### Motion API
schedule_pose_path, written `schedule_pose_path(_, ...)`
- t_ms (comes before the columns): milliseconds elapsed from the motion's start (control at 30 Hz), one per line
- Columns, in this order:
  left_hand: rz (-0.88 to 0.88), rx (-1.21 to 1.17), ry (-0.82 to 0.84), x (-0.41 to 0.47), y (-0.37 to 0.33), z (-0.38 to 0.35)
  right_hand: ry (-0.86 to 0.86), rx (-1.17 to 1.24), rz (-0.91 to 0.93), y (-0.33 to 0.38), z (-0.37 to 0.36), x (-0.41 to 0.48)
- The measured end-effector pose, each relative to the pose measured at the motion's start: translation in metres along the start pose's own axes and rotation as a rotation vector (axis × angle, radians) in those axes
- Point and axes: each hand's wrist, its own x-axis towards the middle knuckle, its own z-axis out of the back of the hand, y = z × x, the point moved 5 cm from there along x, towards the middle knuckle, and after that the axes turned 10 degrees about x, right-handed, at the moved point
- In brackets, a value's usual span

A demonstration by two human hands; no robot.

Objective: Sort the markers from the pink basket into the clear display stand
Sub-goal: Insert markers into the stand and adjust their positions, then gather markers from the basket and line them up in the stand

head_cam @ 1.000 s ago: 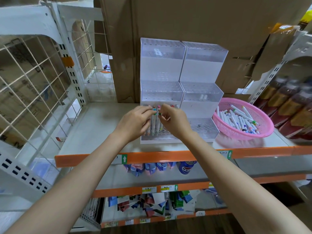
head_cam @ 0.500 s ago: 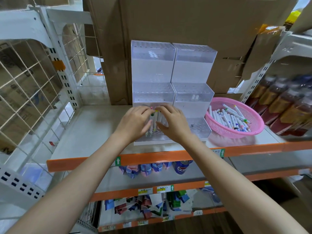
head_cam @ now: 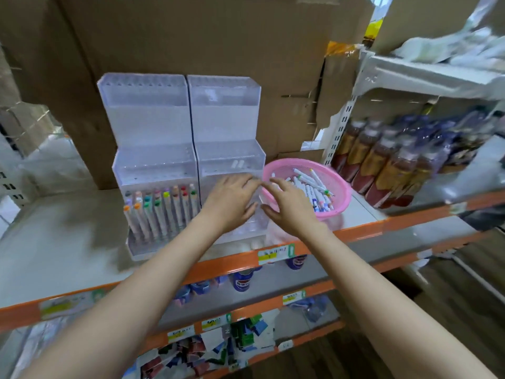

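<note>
The clear tiered display stand (head_cam: 153, 119) stands on the shelf against cardboard boxes. Its lowest left tier holds several upright markers (head_cam: 161, 212) with coloured caps. To its right sits the pink basket (head_cam: 338, 184) with several white markers (head_cam: 314, 187) lying in it. My left hand (head_cam: 232, 201) hovers open in front of the stand's right half. My right hand (head_cam: 287, 206) is open over the basket's left rim, fingers spread, holding nothing. The two hands are close together but apart.
The orange-edged shelf (head_cam: 218, 263) carries the stand and basket. Bottles (head_cam: 388, 162) stand in a row on the shelf to the right. Cardboard boxes (head_cam: 218, 36) form the back wall. Lower shelves hold cans and packets.
Both hands have left the markers in the stand's left tier and moved right, toward the pink basket. My view has swung right too, and the picture is blurred by motion.
</note>
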Motion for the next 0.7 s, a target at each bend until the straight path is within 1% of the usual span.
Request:
schedule_pose_path(133,-0.022,-0.057,0.045,0.037,-0.038,-0.024,-0.004,-0.005,-0.053,-0.051,0.014,-0.004)
schedule_pose_path(300,0.006,-0.066,0.145,0.077,-0.064,-0.06,0.049,-0.014,-0.137,-0.105,0.022,-0.001)
schedule_pose_path(367,0.063,-0.012,0.212,0.091,-0.067,-0.072,0.085,-0.005,-0.165,-0.124,0.02,0.005)
schedule_pose_path(500,0.237,0.028,0.297,0.109,-0.061,-0.092,0.175,0.003,-0.227,-0.149,0.011,0.019)
schedule_pose_path(600,0.331,0.096,0.38,0.116,-0.055,-0.103,0.202,0.024,-0.215,-0.152,0.003,0.032)
schedule_pose_path(700,0.374,0.157,0.429,0.123,-0.057,-0.113,0.254,0.003,-0.201,-0.151,-0.007,0.044)
